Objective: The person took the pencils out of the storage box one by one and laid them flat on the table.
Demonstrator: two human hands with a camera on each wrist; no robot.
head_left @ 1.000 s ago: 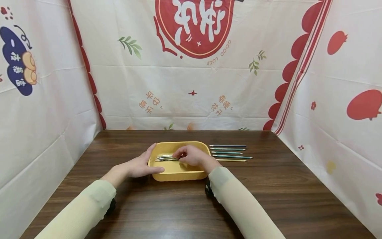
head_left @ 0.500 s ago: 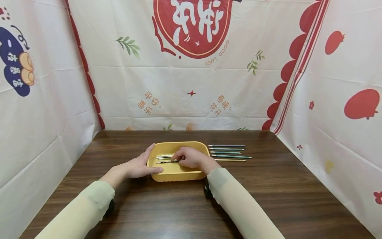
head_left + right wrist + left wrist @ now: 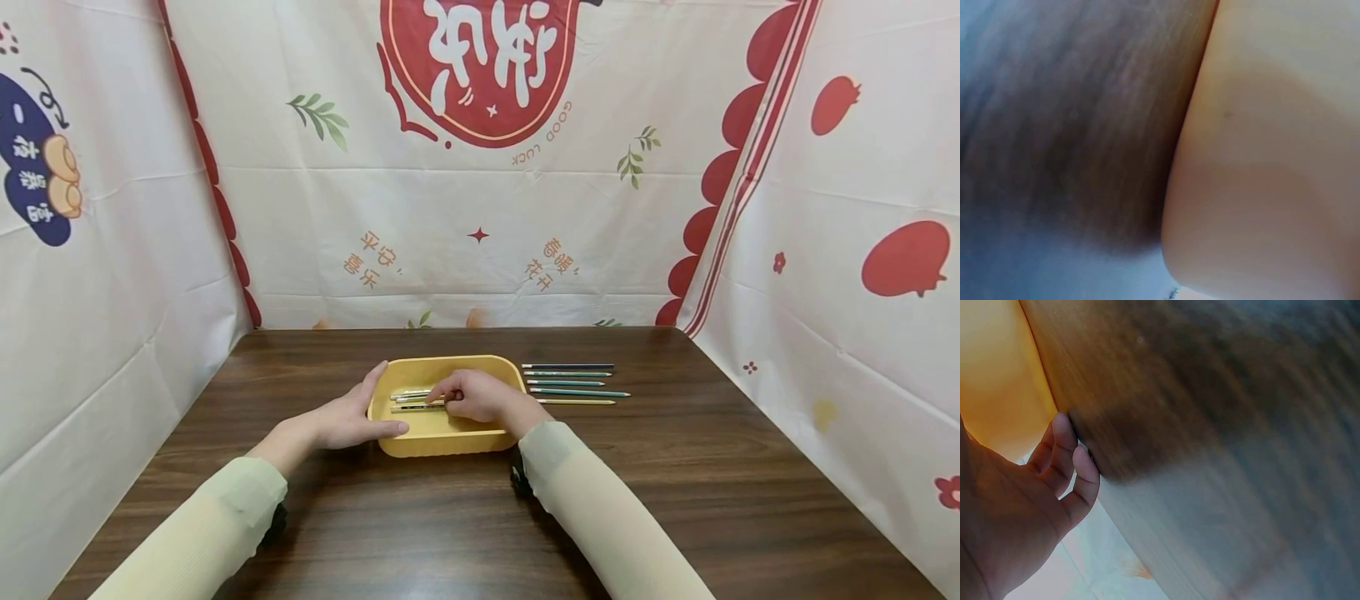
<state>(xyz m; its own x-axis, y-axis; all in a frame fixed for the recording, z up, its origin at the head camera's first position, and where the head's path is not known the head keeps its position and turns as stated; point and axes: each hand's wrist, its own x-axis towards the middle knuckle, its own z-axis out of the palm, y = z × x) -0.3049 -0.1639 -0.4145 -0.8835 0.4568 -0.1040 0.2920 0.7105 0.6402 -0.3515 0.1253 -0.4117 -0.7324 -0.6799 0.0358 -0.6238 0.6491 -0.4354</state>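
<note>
A yellow plastic basket [image 3: 450,446] stands on the table, with several pencils [image 3: 408,408] lying side by side in it. My left hand [image 3: 347,417] grips its left end, thumb over the near rim and fingers along the outside. The left wrist view shows those fingers bent against the yellow wall. My right hand [image 3: 480,396] reaches into the basket from the right. Its index finger extends onto the pencils, while other fingers are bent. The hand hides the pencils' right ends. In the right wrist view only the basket's outer wall [image 3: 1260,187] appears, without the hand.
Right of the basket, several more pencils [image 3: 577,392] lie in parallel on the dark wooden table [image 3: 450,533], mostly blue and green, the nearest one yellow. Printed white cloth [image 3: 480,200] hangs behind the table and on both sides.
In the basket, the nearest pencil has shifted slightly toward me, apart from the others. My right hand's index finger has straightened and moved slightly left. The left hand keeps its hold.
</note>
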